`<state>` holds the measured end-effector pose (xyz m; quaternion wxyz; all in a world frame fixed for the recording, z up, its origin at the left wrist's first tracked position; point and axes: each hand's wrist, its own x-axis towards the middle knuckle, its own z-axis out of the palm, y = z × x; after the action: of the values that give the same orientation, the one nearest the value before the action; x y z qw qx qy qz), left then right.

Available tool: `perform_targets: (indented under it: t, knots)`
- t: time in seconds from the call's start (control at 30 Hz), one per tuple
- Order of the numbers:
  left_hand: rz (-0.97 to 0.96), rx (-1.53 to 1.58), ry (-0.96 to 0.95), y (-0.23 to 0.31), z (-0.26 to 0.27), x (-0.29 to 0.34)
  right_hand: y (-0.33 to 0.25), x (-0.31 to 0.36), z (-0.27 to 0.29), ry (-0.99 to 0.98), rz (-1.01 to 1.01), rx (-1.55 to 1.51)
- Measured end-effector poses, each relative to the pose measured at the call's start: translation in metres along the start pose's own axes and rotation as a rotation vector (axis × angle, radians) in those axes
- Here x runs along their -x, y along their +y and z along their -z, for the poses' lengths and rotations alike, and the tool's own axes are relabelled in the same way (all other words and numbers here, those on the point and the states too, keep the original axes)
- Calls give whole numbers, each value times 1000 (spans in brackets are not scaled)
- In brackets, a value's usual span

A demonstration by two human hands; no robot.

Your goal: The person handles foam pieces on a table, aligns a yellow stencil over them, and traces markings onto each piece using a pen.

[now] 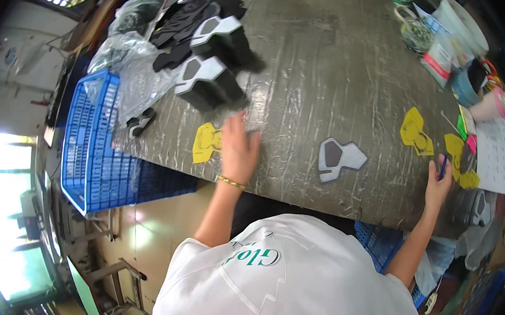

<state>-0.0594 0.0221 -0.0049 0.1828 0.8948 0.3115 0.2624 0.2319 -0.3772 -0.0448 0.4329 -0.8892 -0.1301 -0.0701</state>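
Note:
My left hand (239, 149) is over the table near its front edge, fingers stretched out and thumb apart. Its fingers reach past the right edge of a yellow cut-out template (203, 143), partly covering it; whether they touch it I cannot tell. A dark blue pen (442, 168) is held in my right hand (437, 189), at the right side of the table. Beside that hand lie another yellow template (415, 131) and more yellow pieces (456, 153). Between my hands lies a single white-and-grey shaped piece (350, 158), flat on the table.
Two stacks of similar shaped pieces (213, 91) stand at the back left, near black pieces (182, 27) and clear plastic (145, 86). A blue crate (89, 137) adjoins the table's left edge. Tubs, a pink-lidded cup (488, 107) and a written sheet (494, 155) line the right.

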Motion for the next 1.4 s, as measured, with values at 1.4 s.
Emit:
perform_targets:
  t: [1.4]
  knots:
    - [565,1505,-511,92,-31,13,-169,59,-68,-435,-107,-665]
